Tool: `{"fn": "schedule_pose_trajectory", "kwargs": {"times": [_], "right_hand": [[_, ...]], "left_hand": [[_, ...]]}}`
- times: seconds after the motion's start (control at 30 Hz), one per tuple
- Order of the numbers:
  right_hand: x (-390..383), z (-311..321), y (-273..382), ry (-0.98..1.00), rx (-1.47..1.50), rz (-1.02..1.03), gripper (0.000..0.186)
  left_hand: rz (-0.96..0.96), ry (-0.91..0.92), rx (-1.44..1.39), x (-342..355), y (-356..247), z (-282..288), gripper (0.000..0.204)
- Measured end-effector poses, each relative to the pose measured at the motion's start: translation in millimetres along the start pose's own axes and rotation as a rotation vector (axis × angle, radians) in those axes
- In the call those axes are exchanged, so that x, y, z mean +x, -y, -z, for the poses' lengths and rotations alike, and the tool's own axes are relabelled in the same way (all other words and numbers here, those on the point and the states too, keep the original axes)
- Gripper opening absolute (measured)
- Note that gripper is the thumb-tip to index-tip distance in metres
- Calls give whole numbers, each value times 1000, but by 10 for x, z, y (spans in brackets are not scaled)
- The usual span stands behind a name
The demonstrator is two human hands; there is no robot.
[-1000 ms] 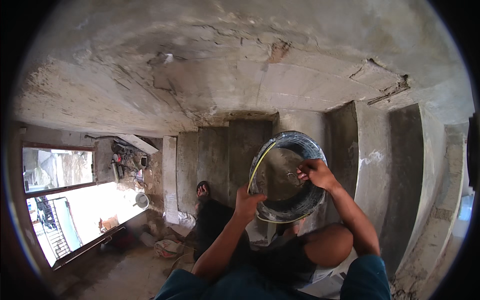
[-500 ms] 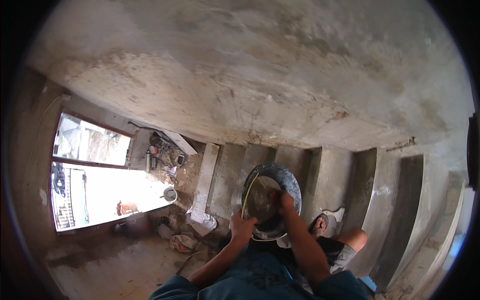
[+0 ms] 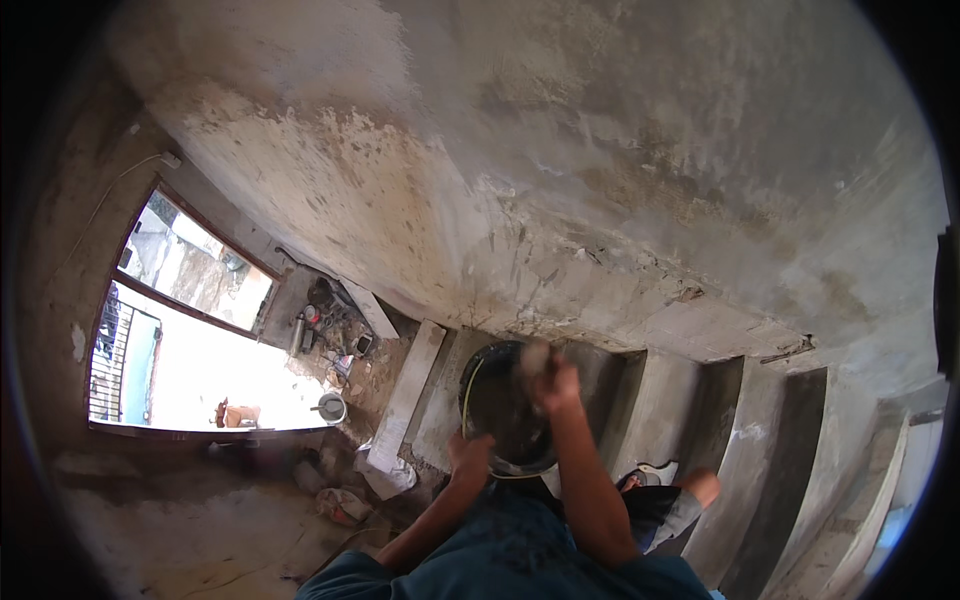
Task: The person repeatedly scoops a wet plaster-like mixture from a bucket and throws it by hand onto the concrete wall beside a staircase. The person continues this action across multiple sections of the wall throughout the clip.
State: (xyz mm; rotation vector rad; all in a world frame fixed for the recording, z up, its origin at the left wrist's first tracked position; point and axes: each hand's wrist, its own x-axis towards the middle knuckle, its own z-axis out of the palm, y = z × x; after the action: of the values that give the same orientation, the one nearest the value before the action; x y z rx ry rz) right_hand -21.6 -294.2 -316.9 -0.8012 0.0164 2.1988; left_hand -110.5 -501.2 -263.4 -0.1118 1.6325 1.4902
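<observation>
A round black bucket [image 3: 467, 385] sits low in front of me over the stairs, with dark grey wet-looking material [image 3: 500, 410] inside. Along its left edge runs a thin yellow-green handle [image 3: 467, 402]. My left hand [image 3: 470, 460] is closed on the near left rim, by the lower end of that handle. Over the right side of the bucket, my right hand [image 3: 557, 388] is closed round a blurred grey-brown thing [image 3: 534, 362]. Motion smears it, so its kind does not show.
Concrete steps [image 3: 655, 400] run off to the right below a rough plastered wall [image 3: 640, 150]. A pale board [image 3: 408, 390] lies left of the bucket. Beyond it are a small pail [image 3: 331, 407], rubble [image 3: 335, 320] and a bright doorway [image 3: 215, 370].
My right hand has risen out of the bucket toward its upper right rim, bringing the grey-brown thing up. The left hand stays at the rim. The whole view has shifted and tilted.
</observation>
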Motion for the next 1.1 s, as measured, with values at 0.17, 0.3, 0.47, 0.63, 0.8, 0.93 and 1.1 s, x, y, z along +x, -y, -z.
{"fn": "schedule_pose_trajectory", "kwargs": {"times": [0.17, 0.3, 0.47, 0.63, 0.8, 0.93, 1.1], "right_hand": [[-216, -1695, 463, 109, -157, 212, 38], [-34, -989, 203, -79, -288, 191, 35], [289, 919, -391, -373, -422, -56, 33], [264, 997, -508, -346, -330, -80, 32], [18, -955, 168, 106, 16, 120, 30], [-102, -1819, 605, 138, -191, 278, 39], [99, -492, 153, -209, -221, 210, 31]], "left_hand": [[-42, -22, 141, 106, -205, -49, 40], [-91, 46, -16, 124, -388, -117, 42], [-78, 25, 4, 164, -392, -104, 38], [-133, -2, 204, 231, -278, -99, 31], [-103, 62, -143, 181, -234, -85, 30], [-23, 60, 20, 68, -281, -87, 33], [10, 78, -123, 31, -335, -105, 36]]}}
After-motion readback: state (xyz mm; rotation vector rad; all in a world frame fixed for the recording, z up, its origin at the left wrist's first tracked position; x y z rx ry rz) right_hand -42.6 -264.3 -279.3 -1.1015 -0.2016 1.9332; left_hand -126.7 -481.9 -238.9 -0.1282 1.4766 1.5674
